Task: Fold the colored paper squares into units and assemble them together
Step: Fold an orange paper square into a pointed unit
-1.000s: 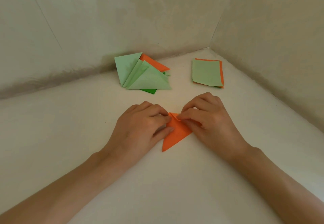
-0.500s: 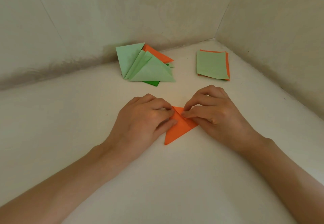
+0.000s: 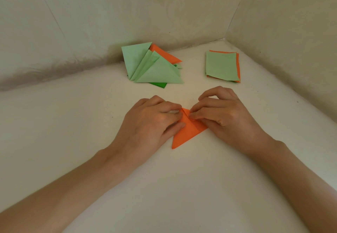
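Observation:
An orange folded paper lies on the white surface, its point aimed toward me. My left hand presses on its left side with curled fingers, and my right hand pinches its top right flap. Both hands cover the paper's upper corners. Behind, at centre, lies a pile of folded triangular units, light green on top with orange and dark green beneath. A stack of flat paper squares, light green over orange, lies at the back right.
The white surface meets pale walls at the back and right, which form a corner just behind the stack of squares.
The view has tilted a little, so everything sits slightly higher or lower in frame. My fingers have shifted slightly along the orange paper's fold; the paper stays in place.

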The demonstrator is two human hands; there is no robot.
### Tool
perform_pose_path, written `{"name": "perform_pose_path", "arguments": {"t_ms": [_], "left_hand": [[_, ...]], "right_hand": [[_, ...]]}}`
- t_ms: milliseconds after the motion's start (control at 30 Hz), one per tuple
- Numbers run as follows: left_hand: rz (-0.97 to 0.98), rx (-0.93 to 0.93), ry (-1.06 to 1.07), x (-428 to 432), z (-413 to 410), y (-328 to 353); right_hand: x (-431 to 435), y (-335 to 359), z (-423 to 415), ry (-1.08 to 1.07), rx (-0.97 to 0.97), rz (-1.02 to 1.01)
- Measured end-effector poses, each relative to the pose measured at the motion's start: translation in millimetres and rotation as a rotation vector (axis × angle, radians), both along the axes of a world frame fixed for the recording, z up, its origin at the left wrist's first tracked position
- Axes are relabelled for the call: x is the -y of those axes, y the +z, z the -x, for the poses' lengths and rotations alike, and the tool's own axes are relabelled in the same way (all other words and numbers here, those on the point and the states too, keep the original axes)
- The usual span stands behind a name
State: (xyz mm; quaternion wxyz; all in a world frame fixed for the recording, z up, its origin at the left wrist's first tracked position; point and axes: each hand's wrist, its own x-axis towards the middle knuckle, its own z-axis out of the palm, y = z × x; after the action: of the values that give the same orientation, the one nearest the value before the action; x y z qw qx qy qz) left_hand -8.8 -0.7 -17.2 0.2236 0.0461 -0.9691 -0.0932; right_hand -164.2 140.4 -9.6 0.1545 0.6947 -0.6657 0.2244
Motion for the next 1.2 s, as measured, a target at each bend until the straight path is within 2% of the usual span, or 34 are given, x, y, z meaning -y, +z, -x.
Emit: {"name": "perform_pose_path", "arguments": {"t_ms": [267, 1200], "left_hand": [[0.062, -0.024, -0.015, -1.2, 0.2, 1.3], [0.032, -0.006, 0.029, -4.6, -2.3, 4.1]], "right_hand": [[-0.1, -4.5, 0.9, -0.002, 0.038, -0.02], [2.2, -0.9, 9.8, 0.087, 0.009, -0.069]]}}
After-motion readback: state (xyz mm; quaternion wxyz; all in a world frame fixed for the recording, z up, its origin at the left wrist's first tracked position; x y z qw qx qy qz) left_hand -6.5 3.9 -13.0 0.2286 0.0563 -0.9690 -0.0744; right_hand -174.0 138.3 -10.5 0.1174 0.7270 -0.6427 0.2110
